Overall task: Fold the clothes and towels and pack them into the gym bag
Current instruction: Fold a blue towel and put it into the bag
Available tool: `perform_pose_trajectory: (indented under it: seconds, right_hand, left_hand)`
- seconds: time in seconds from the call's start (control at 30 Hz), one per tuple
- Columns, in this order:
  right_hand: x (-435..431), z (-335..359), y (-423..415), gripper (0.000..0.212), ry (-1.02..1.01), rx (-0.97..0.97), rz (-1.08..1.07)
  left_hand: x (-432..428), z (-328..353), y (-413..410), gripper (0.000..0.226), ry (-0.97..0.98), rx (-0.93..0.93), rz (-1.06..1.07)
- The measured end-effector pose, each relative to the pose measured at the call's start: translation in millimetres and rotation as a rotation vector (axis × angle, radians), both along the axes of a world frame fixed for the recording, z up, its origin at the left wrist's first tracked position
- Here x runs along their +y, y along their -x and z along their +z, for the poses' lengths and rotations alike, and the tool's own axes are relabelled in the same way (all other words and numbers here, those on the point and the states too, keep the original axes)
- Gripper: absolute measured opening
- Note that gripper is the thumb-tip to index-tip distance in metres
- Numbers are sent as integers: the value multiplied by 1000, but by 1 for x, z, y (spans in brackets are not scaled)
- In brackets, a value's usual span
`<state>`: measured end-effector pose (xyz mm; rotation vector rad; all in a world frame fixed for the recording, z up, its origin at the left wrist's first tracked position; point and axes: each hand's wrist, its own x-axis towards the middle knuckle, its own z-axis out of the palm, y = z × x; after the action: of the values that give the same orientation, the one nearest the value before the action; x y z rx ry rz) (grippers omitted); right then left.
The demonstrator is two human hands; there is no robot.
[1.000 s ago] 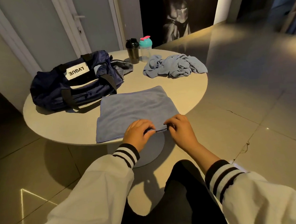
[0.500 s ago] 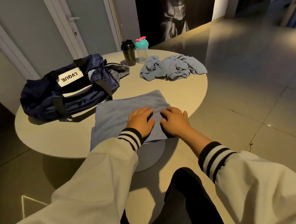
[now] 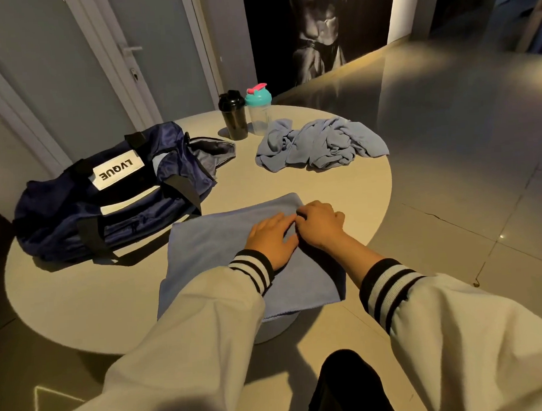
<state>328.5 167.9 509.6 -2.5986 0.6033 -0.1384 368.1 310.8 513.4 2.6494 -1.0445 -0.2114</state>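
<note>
Round table [image 3: 350, 182]: bears all items below.
Gym bag [image 3: 106, 207]: navy, lies at left, just beside towel.
Towel [image 3: 215, 249]: blue, spreads flat at near edge, overhangs rim.
Crumpled cloth [image 3: 320, 144]: heaps at far right, near shakers.
Left hand [image 3: 273, 236]: presses towel, fingers straight.
Right hand [image 3: 319, 223]: rests on towel beside left fingertips, fingers curled; pinch cannot be told.
Black shaker [image 3: 233, 116], teal-lidded shaker [image 3: 259, 111]: stand upright, side by side.

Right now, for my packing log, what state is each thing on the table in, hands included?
Gym bag, top open.
Flat towel, spread out, near edge overhanging the table.
Cloth pile, crumpled, unfolded.
Black shaker, upright, lid on.
Clear shaker, upright, teal lid on.
Left hand, flat on the flat towel.
Right hand, fingers curled on the flat towel, grip unclear.
</note>
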Motion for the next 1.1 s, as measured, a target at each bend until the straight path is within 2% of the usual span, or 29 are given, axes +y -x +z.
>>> perform_pose_trajectory:
  seconds: [0.17,0.27,0.33,0.4,0.5,0.57,0.63,0.67,0.73,0.8,0.9,1.0,1.07,1.1]
  right_hand:
    - [-16,4,-18,43,13,-149,-24]
    - [-19,4,-28,40,81,-69,68]
    - [-18,1,-30,47,117,13,86]
    - [-15,0,-30,53,162,-49,37]
    - [-7,-1,-30,38,252,-147,75]
    - [-6,-8,-29,33,194,-130,121]
    - [-14,-15,-26,41,135,-128,138]
    - [-19,-17,-25,46,141,-115,130]
    - [-22,-17,-24,52,183,-49,88]
    - [-13,-9,-27,48,232,-17,65]
    - [15,0,-36,42,197,-83,146]
    - [30,-9,-36,42,31,-103,190]
    - [24,-14,-32,45,39,-101,202]
    - [19,-17,-31,46,63,-105,209]
  left_hand:
    - [-2,-15,2,57,-119,-141,-29]
    - [-4,-15,-1,58,-180,-114,-16]
    - [-7,-15,-7,60,-187,-81,-1]
    - [-11,-14,-14,61,-194,-75,17]
    - [-17,-16,-23,62,-205,-71,37]
    - [-18,-14,-26,62,-89,-52,39]
    - [-13,-8,-28,54,134,-44,98]
    - [-8,-7,-31,50,169,-86,154]
    - [2,-7,-36,49,11,-153,242]
    - [8,-11,-38,56,-167,-86,255]
    - [5,-15,-39,58,-230,-29,211]
    - [9,-11,-41,58,-65,4,215]
    - [24,-9,-49,57,73,18,311]
    - [35,-8,-55,57,41,-15,373]
